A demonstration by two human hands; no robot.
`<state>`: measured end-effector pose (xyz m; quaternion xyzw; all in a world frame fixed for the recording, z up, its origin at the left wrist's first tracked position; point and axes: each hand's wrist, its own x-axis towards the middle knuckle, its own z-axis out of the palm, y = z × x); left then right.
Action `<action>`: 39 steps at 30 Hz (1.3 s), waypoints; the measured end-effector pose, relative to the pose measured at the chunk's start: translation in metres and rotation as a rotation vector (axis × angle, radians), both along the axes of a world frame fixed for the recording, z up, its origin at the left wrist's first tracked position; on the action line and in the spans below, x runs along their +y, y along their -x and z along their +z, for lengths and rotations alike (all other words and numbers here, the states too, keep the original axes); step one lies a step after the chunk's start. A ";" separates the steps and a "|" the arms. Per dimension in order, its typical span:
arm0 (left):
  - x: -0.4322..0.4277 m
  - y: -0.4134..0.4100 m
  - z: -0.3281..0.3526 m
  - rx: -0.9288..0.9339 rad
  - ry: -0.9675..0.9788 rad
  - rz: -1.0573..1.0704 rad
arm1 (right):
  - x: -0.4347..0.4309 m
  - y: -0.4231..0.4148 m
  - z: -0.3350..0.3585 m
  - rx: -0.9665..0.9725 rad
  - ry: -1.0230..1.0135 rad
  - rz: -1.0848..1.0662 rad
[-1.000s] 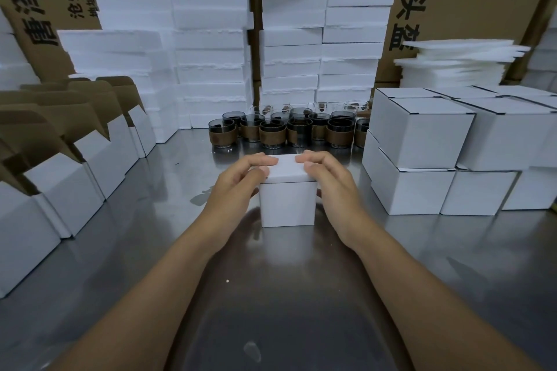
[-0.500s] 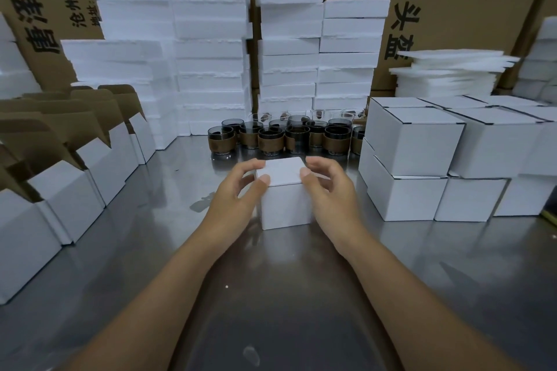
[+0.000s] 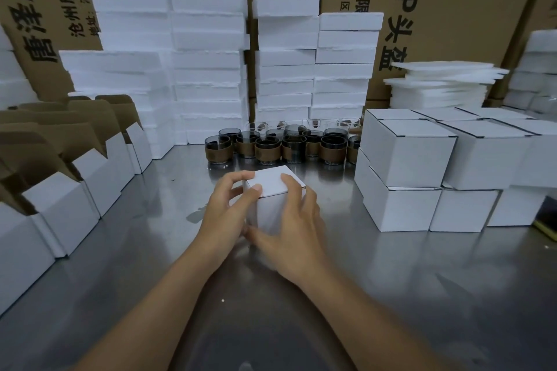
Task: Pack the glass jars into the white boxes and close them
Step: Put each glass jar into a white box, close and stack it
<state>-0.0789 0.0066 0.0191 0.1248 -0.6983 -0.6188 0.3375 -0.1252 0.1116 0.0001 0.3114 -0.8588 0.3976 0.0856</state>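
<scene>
A small closed white box stands on the steel table, turned so one corner faces me. My left hand grips its left side, thumb on the lid's front edge and fingers curled over the far left edge. My right hand grips the right side, index finger on the lid and thumb low on the front face. Behind the box, several dark glass jars with brown sleeves stand in a cluster. What is inside the box is hidden.
Closed white boxes are stacked two high on the right. Open boxes with raised brown flaps line the left. Foam block stacks, thin foam sheets and big cartons stand at the back. The steel table spreads in front.
The box has been rotated from square-on to corner-on. My right hand slid down and round its right front face; my left hand shifted along its left side.
</scene>
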 end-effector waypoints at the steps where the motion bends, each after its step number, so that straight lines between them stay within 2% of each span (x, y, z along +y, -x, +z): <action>1: -0.001 0.000 -0.001 0.012 0.013 0.012 | 0.001 0.001 0.000 -0.005 -0.001 -0.004; 7: -0.009 0.000 0.000 0.080 -0.128 0.043 | 0.011 0.007 0.007 -0.025 0.119 0.014; 10: -0.015 0.000 0.000 0.082 -0.148 0.094 | 0.016 0.006 0.027 0.005 0.242 0.031; 14: -0.016 0.002 0.000 0.069 -0.145 0.078 | 0.031 0.009 0.079 0.045 0.434 0.070; 18: -0.014 0.002 -0.004 0.041 -0.089 0.046 | 0.070 0.030 0.147 0.080 0.520 0.061; 23: -0.011 0.007 -0.008 0.011 -0.048 0.047 | 0.124 0.093 0.204 0.143 0.579 -0.093; 32: -0.015 0.016 -0.012 0.009 -0.004 0.022 | 0.210 0.192 0.181 -0.004 0.442 -0.574; 39: -0.014 0.020 -0.012 -0.001 0.020 0.004 | 0.225 0.207 0.166 0.004 0.342 -0.642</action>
